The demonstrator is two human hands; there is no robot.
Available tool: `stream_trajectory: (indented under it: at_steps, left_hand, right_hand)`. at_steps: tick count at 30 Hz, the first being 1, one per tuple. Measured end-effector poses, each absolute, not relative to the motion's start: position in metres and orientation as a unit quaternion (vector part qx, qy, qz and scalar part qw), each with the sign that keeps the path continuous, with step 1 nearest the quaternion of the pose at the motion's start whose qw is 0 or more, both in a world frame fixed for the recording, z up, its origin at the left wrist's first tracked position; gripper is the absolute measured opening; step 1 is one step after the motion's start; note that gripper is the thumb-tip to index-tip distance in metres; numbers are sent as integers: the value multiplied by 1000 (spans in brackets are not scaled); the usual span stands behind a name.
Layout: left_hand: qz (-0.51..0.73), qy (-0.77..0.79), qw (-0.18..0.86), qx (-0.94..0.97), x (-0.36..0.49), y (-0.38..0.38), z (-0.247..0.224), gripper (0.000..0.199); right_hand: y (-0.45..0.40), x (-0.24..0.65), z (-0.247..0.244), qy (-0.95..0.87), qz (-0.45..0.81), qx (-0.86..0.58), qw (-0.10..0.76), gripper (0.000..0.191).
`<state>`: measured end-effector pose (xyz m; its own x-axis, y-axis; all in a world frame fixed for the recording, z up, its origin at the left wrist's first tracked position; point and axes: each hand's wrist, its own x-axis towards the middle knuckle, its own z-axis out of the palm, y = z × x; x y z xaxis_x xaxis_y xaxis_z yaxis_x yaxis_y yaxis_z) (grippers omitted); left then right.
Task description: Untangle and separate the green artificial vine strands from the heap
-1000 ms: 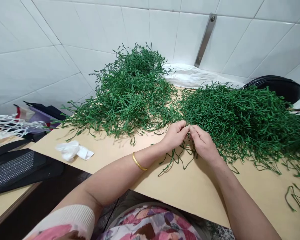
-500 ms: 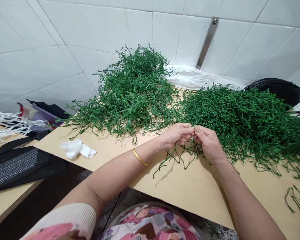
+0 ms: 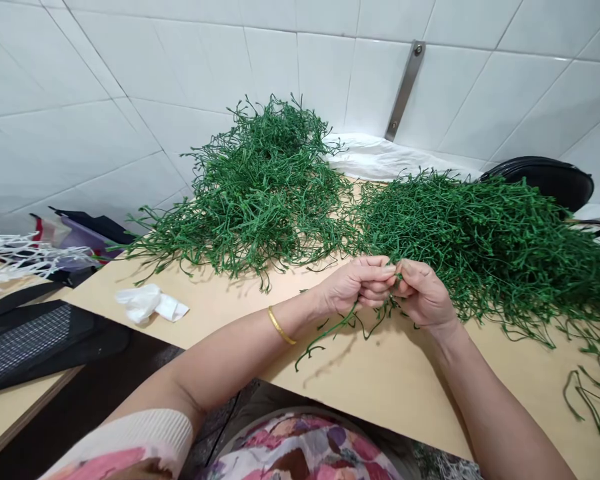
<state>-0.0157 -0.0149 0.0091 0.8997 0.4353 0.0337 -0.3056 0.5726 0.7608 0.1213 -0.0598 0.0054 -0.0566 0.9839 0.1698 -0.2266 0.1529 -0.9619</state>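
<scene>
My left hand [image 3: 361,283] and my right hand [image 3: 427,293] meet fingertip to fingertip above the table's near side. Both pinch a thin green artificial plant stem [image 3: 333,327], whose green tip shows between them. Its lower part hangs out under my left hand towards the table. My fingers hide the exact joint or knot there. Behind my right hand spreads a heap of similar green stems [image 3: 460,233]. A second, taller pile of green stems [image 3: 260,193] stands beyond my left hand.
Crumpled white tissue [image 3: 151,303] lies on the light wooden table [image 3: 370,380] at left. Loose stems [image 3: 587,400] lie at far right. A black bag [image 3: 540,177] and white plastic sheet [image 3: 370,157] sit behind, by the tiled wall. White netting [image 3: 25,257] lies at far left.
My hands stay together and have turned slightly, coming a little lower in view. More green shows between the fingertips, and the hanging stem end has swung left and down.
</scene>
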Motion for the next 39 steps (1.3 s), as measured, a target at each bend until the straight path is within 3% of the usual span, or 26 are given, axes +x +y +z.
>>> stream_trajectory:
  at_steps: [5, 9, 11, 13, 19, 27, 34, 39]
  left_hand:
    - [257, 101, 875, 396, -14, -12, 8, 24]
    - [341, 173, 822, 422, -16, 1, 3, 24]
    - [361, 188, 811, 420, -16, 5, 1, 25]
    - [364, 192, 808, 422, -17, 6, 1, 26]
    - [360, 194, 802, 435, -17, 2, 3, 28]
    - [359, 200, 796, 445, -16, 2, 2, 24]
    - [380, 243, 785, 425, -15, 2, 2, 17]
    - [380, 259, 783, 418, -18, 6, 4, 18]
  right_hand:
    - [-57, 120, 4, -516, 460, -449, 567, 41]
    - [-55, 121, 5, -590, 155, -570, 551, 26]
    - [-57, 121, 6, -597, -13, -584, 550, 20]
    - [-59, 119, 6, -612, -104, -570, 539, 16]
    - [-62, 109, -2, -687, -114, -566, 442, 14]
    - [-56, 116, -6, -683, -78, -586, 429, 8]
    - [-59, 112, -5, -714, -167, -570, 371, 5]
    - [-64, 112, 0, -706, -176, -524, 443, 5]
